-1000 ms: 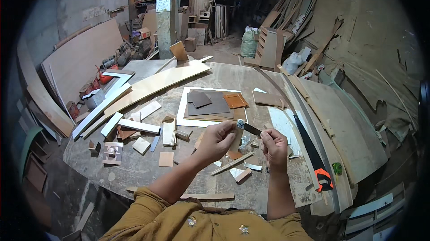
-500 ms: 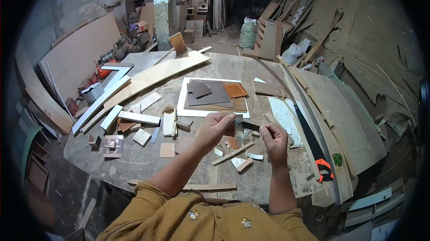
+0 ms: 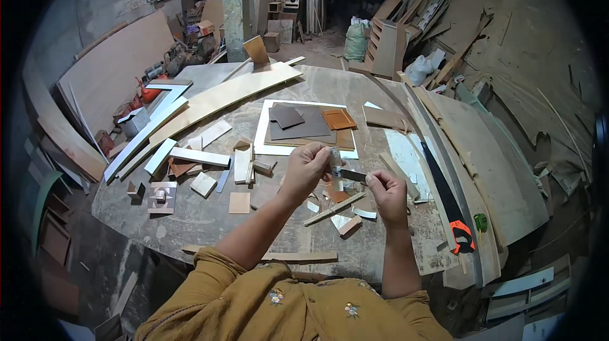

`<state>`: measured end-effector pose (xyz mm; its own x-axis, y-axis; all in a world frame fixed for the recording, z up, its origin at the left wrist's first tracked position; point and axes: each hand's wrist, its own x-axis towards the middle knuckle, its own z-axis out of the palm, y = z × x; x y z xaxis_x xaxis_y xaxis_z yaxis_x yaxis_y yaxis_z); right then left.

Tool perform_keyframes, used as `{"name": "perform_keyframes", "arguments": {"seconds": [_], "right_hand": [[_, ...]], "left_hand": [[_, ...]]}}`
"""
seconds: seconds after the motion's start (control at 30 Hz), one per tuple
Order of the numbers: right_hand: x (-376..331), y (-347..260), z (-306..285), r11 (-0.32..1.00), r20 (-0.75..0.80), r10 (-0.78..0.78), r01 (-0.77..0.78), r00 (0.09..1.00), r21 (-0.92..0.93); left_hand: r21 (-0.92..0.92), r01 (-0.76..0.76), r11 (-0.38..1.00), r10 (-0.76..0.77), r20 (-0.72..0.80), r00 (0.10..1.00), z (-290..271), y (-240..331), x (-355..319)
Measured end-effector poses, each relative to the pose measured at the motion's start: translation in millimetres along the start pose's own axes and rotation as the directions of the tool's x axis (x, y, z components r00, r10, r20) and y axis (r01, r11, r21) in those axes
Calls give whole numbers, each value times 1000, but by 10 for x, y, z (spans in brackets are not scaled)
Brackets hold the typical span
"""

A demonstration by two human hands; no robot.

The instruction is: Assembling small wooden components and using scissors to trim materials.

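My left hand [image 3: 304, 173] pinches a small whitish, shiny piece [image 3: 335, 159] between thumb and fingers, above the workbench [image 3: 190, 233]. From that piece a short, flat dark strip [image 3: 353, 175] runs across to my right hand [image 3: 388, 196], whose thumb presses its far end against the curled fingers. Whether strip and shiny piece are one object cannot be made out. Under the hands lie thin wooden sticks [image 3: 334, 208], a small wood block [image 3: 349, 226] and several white scraps.
A handsaw [image 3: 444, 192] with an orange handle and a green tape measure [image 3: 480, 222] lie at the right. Stacked dark panels [image 3: 304, 126] rest on a white board [image 3: 261, 128] beyond the hands. Long planks [image 3: 216, 103] and wood offcuts [image 3: 200, 156] cover the left side.
My left hand has turned and risen slightly, so the whitish piece now stands up from its fingertips. My right hand keeps its pinch on the strip. The whole view has shifted a little.
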<state>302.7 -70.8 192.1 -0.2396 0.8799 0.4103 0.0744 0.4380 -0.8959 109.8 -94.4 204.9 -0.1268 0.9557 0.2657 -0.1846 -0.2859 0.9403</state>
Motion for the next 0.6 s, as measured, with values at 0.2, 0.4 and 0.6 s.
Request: {"name": "perform_keyframes", "arguments": {"seconds": [0.2,0.4,0.6], "right_hand": [[-19,34,22,998,20,52,-53,998,44],[-50,105,-25,991,-6,132,-132,991,-15],[-75,149,-8,959,-56,206,-190,977,211]], "left_hand": [[-51,48,998,-50,-23,998,-71,-95,66],[-214,113,970,-130,-70,989,-118,-185,123],[-125,66,990,-90,-195,977,-214,-465,214]]}}
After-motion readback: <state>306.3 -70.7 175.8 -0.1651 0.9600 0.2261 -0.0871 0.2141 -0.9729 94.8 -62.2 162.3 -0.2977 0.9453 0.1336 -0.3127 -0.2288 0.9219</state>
